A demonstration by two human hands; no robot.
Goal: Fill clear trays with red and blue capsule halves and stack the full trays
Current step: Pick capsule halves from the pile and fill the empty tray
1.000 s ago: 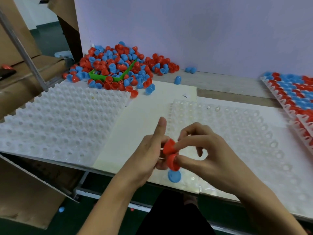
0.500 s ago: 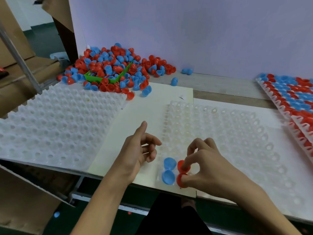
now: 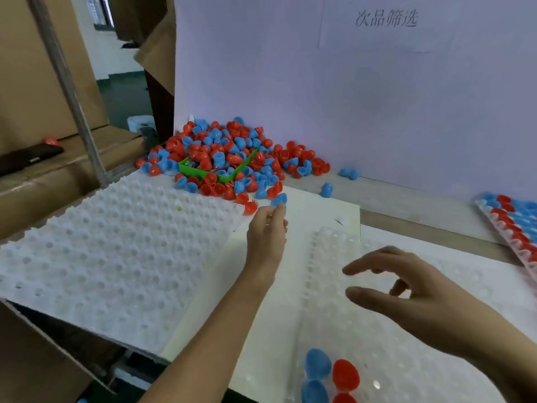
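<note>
Capsule halves (image 3: 229, 158), red and blue, lie in a big pile at the back, just past the left hand (image 3: 266, 237). Its fingers reach up to a blue one; I cannot tell if they pinch it. The right hand (image 3: 406, 289) hangs spread and holding nothing over the clear tray (image 3: 392, 338), farther away. Four halves (image 3: 328, 376) sit in its near corner.

A white backboard (image 3: 348, 97) with printed characters fills the upper right; brown cardboard boxes (image 3: 35, 82) and a grey metal pole (image 3: 68, 91) stand upper left.
</note>
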